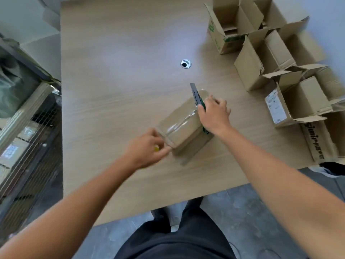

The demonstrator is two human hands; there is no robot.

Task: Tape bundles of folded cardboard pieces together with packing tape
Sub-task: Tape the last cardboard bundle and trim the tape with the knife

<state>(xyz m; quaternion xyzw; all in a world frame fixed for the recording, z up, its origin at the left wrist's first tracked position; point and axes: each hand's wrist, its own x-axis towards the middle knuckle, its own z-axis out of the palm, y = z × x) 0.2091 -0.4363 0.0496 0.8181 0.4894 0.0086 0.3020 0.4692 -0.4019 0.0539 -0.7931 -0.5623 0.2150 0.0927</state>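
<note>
A bundle of folded cardboard pieces (183, 124) lies on the wooden table (121, 81), with a shiny strip of clear packing tape (180, 124) running along its top. My left hand (149, 148) pinches the bundle's near-left end; something yellow shows under its fingers, too blurred to name. My right hand (214, 114) rests on the bundle's far-right end and grips a utility knife (196, 96) with a green handle, its grey blade pointing away from me.
Several opened cardboard boxes (261, 47) crowd the table's right side, one with a white label (275, 106). A round cable hole (185, 63) sits mid-table. A metal wire cart (28, 128) with packages stands to the left. The table's near edge is by my legs.
</note>
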